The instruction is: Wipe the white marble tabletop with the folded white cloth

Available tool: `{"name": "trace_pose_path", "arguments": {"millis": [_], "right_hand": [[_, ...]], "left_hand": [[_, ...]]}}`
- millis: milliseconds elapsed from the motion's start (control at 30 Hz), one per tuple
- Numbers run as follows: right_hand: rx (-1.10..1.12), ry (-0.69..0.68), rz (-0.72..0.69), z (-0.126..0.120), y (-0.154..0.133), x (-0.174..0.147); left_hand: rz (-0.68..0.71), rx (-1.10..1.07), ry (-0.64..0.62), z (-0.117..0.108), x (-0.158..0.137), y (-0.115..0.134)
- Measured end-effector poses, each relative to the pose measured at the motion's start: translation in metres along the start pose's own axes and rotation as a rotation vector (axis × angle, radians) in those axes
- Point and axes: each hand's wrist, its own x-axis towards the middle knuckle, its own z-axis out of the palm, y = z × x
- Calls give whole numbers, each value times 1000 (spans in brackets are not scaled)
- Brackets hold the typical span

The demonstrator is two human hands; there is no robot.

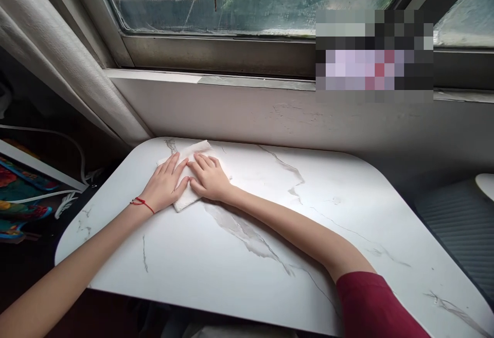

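A white paper towel [185, 201] lies flat on the white marble-patterned table [247, 286], toward its far left corner. Resting on the towel's left part, my left hand [164, 183] is stretched out with its fingers pointing away from me; a red string bracelet [142, 203] circles that wrist. My right hand [210, 177] presses on the towel's right part, fingers spread and slightly bent. The two hands nearly meet at the thumbs and index fingers. Both cover much of the towel, so its middle is partly hidden.
Behind the table runs a wall [231, 109] below a window [250, 3] with a metal frame. A pale curtain [77, 60] hangs at the left, above white cables [67, 201] and colourful fabric [23, 204]. At the right is a grey ribbed surface [459, 225].
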Motion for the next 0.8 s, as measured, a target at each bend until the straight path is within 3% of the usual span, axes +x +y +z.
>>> {"name": "trace_pose_path", "arguments": {"millis": [267,500,633,800], "right_hand": [[53,23,-158,5,-63,-33],[60,28,-413,8,-107,-58],[22,13,-489,11,-119,-54],[10,14,-463,22,-134,-38]], "left_hand": [[-81,13,60,-20,-94,14],[-215,86,156,-31,-180,44],[-237,121,155,-37,-201,41],[-229,95,78,-44,-202,7]]}}
